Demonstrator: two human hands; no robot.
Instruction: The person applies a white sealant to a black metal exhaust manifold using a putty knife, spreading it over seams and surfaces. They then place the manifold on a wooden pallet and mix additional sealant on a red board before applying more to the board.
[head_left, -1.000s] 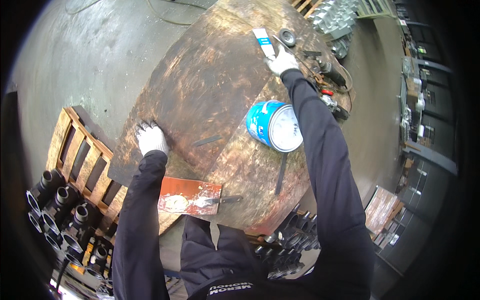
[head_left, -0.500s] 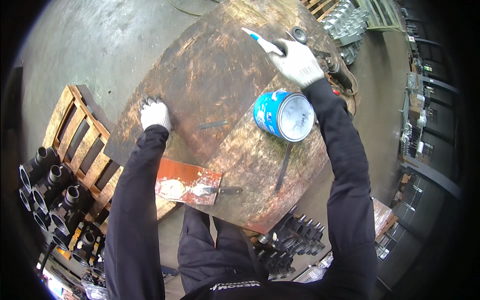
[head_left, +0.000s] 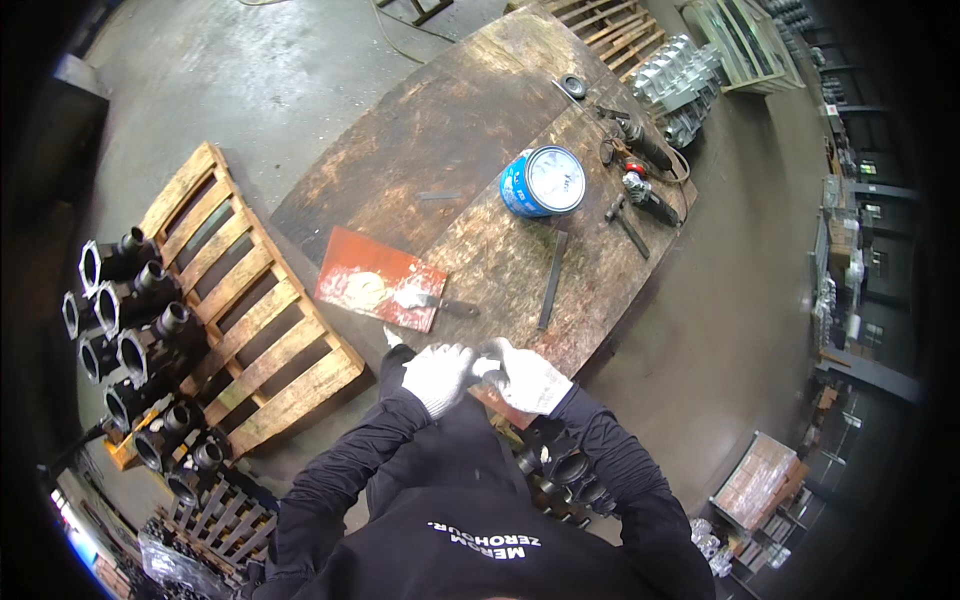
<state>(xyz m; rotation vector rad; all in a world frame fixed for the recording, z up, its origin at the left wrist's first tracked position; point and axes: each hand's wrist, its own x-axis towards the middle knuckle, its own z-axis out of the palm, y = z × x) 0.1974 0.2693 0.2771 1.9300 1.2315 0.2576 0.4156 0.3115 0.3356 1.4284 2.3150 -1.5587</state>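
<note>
At the near edge of the table my left hand (head_left: 438, 380) and my right hand (head_left: 529, 377), both in white knit gloves, are brought together with fingers closed. A small part of a white tube (head_left: 487, 367) shows between them; the gloves cover most of it. A pale pointed tip (head_left: 391, 337) shows just left of my left hand; its link to the tube is hidden. Just beyond my hands, a red board (head_left: 352, 250) carries a cream-coloured paste (head_left: 365, 290). A putty knife (head_left: 459, 308) with a dark handle rests its smeared blade on the board.
A blue can (head_left: 520, 190) with a whitish lid stands on the worn tabletop (head_left: 390, 150). Near it lie a dark flat strip (head_left: 553, 280), a hammer (head_left: 628, 228), power tools (head_left: 650, 190) and a black roll (head_left: 573, 86). A wooden pallet (head_left: 260, 325) and black metal castings (head_left: 140, 340) are left.
Both hands have come back toward my body and met at the near edge. My right hand has brought the white tube from beyond the can; my left has left the tabletop.
</note>
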